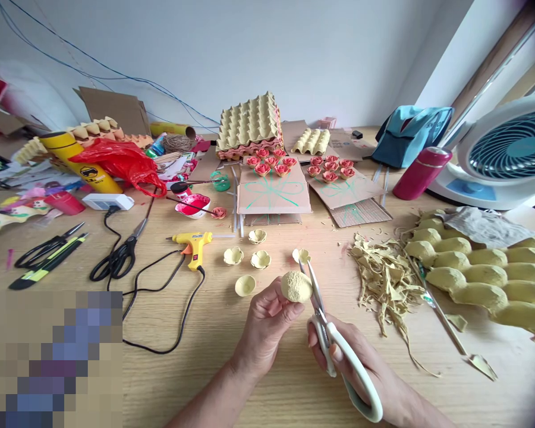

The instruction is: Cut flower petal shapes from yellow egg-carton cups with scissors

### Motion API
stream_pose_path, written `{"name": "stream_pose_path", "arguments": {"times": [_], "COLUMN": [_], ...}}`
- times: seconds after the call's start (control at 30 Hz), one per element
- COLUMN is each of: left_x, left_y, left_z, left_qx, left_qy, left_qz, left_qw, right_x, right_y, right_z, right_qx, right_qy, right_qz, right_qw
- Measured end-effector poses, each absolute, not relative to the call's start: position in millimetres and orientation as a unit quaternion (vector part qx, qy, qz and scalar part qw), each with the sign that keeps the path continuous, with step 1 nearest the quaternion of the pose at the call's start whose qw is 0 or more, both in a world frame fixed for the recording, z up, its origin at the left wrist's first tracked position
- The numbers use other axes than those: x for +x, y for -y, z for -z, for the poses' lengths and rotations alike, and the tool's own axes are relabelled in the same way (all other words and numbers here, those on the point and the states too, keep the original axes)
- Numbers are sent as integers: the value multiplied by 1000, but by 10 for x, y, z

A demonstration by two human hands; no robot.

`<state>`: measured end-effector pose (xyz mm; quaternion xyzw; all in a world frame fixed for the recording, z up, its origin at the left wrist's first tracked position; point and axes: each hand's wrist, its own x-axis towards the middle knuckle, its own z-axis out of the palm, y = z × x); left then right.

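My left hand (267,324) grips a pale yellow egg-carton cup (296,287) between thumb and fingers, its rounded, rough side facing me. In my right hand (356,356) are white-handled scissors (348,371), their blades parted and pointing up beside the cup's right edge. Behind the held cup, a small petalled cup (301,256) rests on the table. More cut cups (261,260) lie to the left, among them a plain round one (245,286). A heap of yellow trimmings (386,282) sits right of my hands.
A yellow glue gun (194,246) with a black cable and black scissors (120,257) lie left. Red paper flowers (271,161) stand on cardboard (274,196) behind. An egg tray (490,276), pink bottle (422,173) and fan (512,148) occupy the right; red paint (193,205) is left of centre.
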<state>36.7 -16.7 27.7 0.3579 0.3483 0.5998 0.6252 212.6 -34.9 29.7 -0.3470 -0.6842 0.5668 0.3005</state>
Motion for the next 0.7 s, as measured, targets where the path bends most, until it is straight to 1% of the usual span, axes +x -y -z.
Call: {"name": "stream_pose_path", "arguments": {"times": [0.23,0.57,0.7], "left_x": [381,296,260], "left_y": [177,137,137], "left_z": [-298,-256,-317], "left_qx": [342,377,376], "left_qy": [-350,-361,-345], "left_qz": [-602,-585,-554], "left_qw": [631,621,658], "right_x": [2132,2148,2149], "right_y": [368,331,332], "right_z": [-208,-266,-219], "right_qx": [-334,-358,-372], "right_qy": [646,658,650], "right_qz": [-614,-599,-595], "right_qw": [307,283,290]}}
